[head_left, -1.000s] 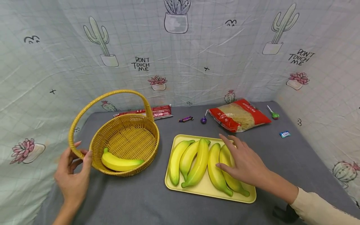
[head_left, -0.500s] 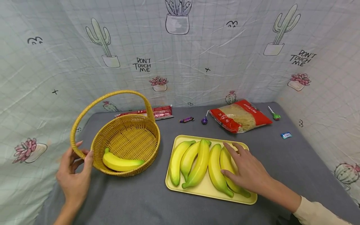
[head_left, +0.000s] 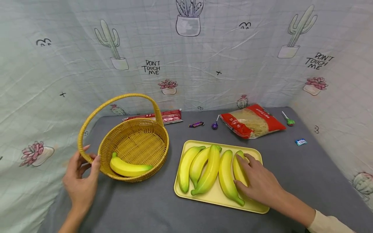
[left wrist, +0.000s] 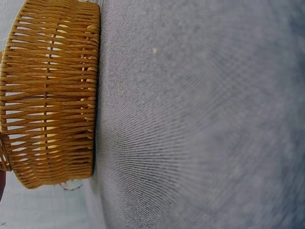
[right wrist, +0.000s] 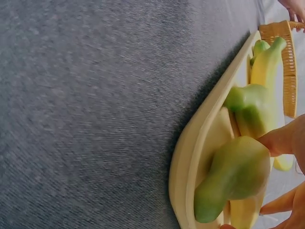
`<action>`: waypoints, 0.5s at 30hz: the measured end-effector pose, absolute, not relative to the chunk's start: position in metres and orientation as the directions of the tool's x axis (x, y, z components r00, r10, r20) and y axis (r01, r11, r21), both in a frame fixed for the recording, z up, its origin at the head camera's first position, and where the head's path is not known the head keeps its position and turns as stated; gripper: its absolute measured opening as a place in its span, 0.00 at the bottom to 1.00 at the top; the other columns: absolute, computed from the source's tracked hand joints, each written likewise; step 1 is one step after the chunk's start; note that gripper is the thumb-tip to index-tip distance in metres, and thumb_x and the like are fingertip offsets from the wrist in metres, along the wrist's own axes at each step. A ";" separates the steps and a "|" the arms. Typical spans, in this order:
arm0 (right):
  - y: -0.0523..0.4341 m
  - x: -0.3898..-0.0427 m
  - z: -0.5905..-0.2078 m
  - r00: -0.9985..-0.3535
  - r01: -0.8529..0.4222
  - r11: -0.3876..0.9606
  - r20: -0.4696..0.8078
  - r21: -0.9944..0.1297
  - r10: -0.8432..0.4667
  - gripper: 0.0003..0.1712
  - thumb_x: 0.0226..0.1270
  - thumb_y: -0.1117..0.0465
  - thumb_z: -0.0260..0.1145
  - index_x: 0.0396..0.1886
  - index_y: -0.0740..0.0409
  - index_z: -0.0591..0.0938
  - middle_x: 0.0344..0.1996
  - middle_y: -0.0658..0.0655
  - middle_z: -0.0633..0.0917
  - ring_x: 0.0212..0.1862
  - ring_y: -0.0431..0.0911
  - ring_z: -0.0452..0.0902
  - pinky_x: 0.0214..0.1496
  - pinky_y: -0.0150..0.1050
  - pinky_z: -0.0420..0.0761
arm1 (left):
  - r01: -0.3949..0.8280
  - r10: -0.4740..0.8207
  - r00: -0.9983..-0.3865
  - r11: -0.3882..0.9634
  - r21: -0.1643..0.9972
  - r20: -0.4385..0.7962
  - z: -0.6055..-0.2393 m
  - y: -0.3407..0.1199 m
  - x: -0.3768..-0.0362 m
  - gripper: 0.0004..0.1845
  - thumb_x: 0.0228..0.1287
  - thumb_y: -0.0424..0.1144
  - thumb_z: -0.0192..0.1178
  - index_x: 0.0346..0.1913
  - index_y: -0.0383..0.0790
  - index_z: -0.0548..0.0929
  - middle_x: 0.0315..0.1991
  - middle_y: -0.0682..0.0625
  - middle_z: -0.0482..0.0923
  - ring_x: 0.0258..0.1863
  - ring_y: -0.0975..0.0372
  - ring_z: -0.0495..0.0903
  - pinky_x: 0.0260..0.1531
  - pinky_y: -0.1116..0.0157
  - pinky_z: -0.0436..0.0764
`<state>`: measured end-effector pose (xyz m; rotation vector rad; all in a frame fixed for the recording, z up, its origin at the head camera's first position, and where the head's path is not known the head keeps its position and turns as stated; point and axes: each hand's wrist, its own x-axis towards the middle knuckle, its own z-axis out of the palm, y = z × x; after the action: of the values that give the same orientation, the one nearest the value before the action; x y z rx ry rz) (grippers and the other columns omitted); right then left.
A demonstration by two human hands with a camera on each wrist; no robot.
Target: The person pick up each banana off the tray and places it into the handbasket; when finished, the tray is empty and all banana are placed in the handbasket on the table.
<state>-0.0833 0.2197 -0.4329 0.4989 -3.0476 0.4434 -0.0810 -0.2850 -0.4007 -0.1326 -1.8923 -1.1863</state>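
A wicker basket (head_left: pixel 139 121) with a hoop handle stands at the left on the grey cloth and holds one banana (head_left: pixel 128 168). My left hand (head_left: pixel 90 157) holds the handle where it meets the rim. The left wrist view shows only the basket's wall (left wrist: pixel 47 90). A yellow tray (head_left: pixel 214 195) in the middle carries several bananas side by side. My right hand (head_left: pixel 242 170) lies over the rightmost banana (head_left: pixel 239 163), thumb and fingers curled round it. In the right wrist view, fingers (right wrist: pixel 286 138) close on that banana's green end (right wrist: pixel 233 176) above the tray rim (right wrist: pixel 190 152).
Along the back lie a red flat packet (head_left: pixel 163 116), a small wrapped candy (head_left: pixel 196 124), a purple lollipop (head_left: pixel 215 125), a red bag of noodles (head_left: pixel 252 121), a green lollipop (head_left: pixel 289 121) and a blue sweet (head_left: pixel 300 141). Cactus-print cloth walls close in three sides.
My right hand has come down from hovering with spread fingers and closed round the rightmost banana. The left hand keeps its hold at the basket handle.
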 end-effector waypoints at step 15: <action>0.213 -0.081 -0.435 -0.964 -0.259 0.899 0.043 -0.354 -0.261 0.48 0.60 0.52 0.78 0.76 0.67 0.72 0.61 0.73 0.75 0.45 0.58 0.82 0.38 0.55 0.86 | 0.544 -0.321 -0.600 0.508 0.668 0.733 -0.403 -0.287 -0.084 0.22 0.64 0.20 0.67 0.62 0.22 0.82 0.39 0.39 0.82 0.40 0.65 0.83 0.44 0.76 0.80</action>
<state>-0.0815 0.2128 -0.4345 0.4201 -3.0662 0.5705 -0.0840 -0.2873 -0.4028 -0.1849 -1.8575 -1.2175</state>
